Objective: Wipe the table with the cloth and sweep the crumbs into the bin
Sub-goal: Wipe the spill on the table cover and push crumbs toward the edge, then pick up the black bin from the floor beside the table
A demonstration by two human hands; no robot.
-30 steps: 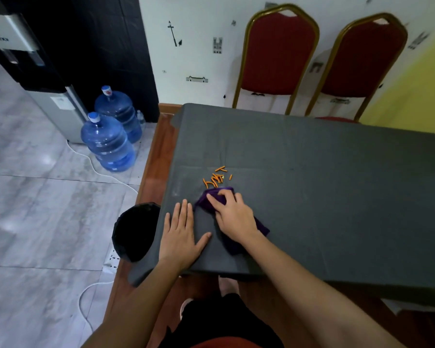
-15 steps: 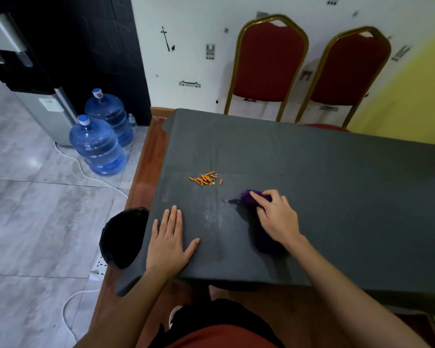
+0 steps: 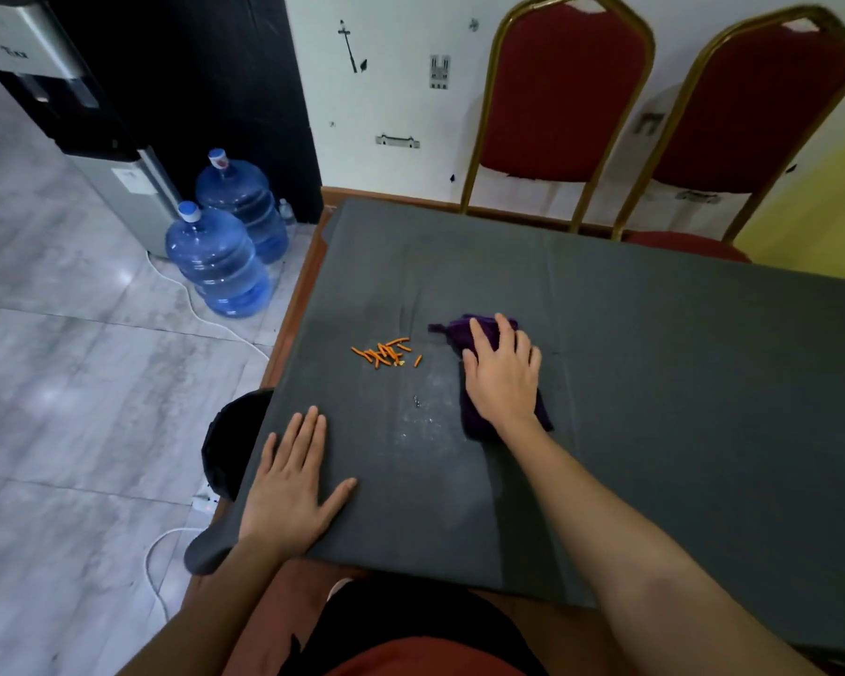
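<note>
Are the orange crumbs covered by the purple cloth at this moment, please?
No, the orange crumbs lie bare on the grey table, apart from the purple cloth under the right hand.

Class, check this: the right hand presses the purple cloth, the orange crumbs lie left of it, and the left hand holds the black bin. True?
No: the head view shows the left hand flat on the table, beside the black bin. The right hand, purple cloth and orange crumbs are as stated.
</note>
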